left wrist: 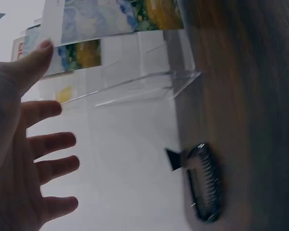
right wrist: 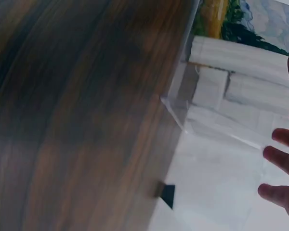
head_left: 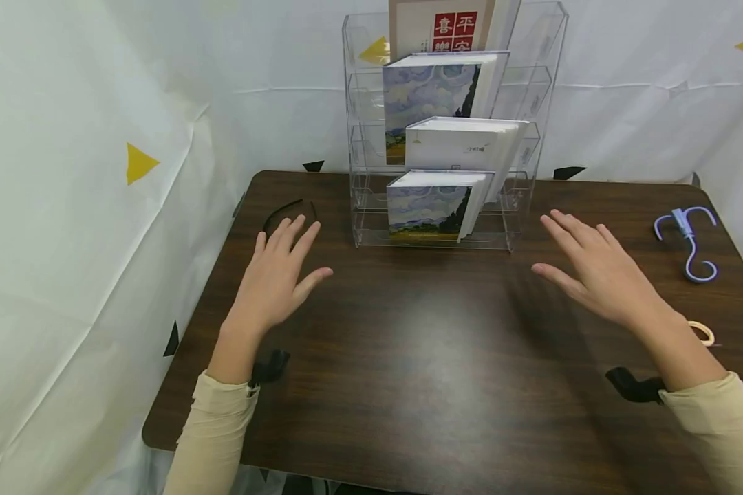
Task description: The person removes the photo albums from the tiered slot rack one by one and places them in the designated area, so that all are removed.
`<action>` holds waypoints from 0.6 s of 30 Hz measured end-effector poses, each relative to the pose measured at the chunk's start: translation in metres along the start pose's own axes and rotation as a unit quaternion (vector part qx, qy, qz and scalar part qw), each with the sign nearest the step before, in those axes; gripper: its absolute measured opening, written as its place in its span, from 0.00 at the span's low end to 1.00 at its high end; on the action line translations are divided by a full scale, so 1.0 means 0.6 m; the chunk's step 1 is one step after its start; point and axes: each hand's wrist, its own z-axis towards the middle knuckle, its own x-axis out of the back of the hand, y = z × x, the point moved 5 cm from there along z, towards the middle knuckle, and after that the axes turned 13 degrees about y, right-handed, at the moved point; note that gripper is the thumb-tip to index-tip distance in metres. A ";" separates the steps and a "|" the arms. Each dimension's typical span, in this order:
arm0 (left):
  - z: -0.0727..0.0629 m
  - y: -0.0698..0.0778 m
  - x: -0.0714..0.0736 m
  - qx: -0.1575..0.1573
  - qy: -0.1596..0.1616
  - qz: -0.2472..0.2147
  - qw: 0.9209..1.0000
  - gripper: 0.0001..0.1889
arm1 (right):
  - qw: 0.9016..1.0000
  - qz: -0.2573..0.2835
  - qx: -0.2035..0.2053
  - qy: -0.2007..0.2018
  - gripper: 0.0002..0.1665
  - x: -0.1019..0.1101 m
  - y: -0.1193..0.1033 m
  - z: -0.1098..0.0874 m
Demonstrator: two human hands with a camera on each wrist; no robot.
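Clear tiered rack with books, upper centre of the frame, between two spread hands.
The left hand, left of centre, and the right hand, right of centre, both have fingers spread, holding nothing and apart from the rack; their even spacing seems to leave it unobstructed. Its stepped tiers hold a small painted-cover book lowest, then a white book, a larger painted-cover book and a red-lettered book cut by the top edge, probably stepped so each cover shows. Farther out on the worktop, a lilac hook lies at right.
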 end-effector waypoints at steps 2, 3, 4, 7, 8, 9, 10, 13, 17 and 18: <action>0.007 -0.005 -0.010 0.010 0.019 -0.033 0.999 0.39 | 0.999 0.029 -0.020 0.012 0.45 -0.009 -0.003 0.008; 0.011 -0.007 -0.016 0.019 0.029 -0.058 0.998 0.38 | 0.998 0.044 -0.033 0.019 0.44 -0.015 -0.005 0.013; 0.017 -0.009 -0.022 0.030 0.040 -0.083 0.995 0.38 | 0.997 0.060 -0.041 0.027 0.43 -0.022 -0.008 0.019; 0.038 -0.014 -0.047 0.059 0.076 -0.169 0.981 0.34 | 0.991 0.103 -0.062 0.057 0.39 -0.048 -0.018 0.039; 0.046 -0.016 -0.055 0.071 0.085 -0.194 0.975 0.33 | 0.989 0.118 -0.065 0.068 0.37 -0.058 -0.021 0.046; 0.055 -0.017 -0.064 0.080 0.093 -0.212 0.970 0.33 | 0.986 0.133 -0.067 0.081 0.36 -0.068 -0.024 0.055; 0.065 -0.018 -0.071 0.086 0.100 -0.222 0.966 0.33 | 0.982 0.148 -0.071 0.094 0.35 -0.076 -0.027 0.063; 0.097 -0.019 -0.090 0.098 0.111 -0.241 0.959 0.32 | 0.968 0.188 -0.103 0.133 0.34 -0.098 -0.031 0.086; 0.141 -0.023 -0.108 0.115 0.109 -0.269 0.950 0.32 | 0.947 0.214 -0.165 0.176 0.36 -0.121 -0.027 0.107; 0.152 -0.025 -0.112 0.123 0.108 -0.281 0.946 0.32 | 0.943 0.215 -0.178 0.182 0.37 -0.127 -0.026 0.110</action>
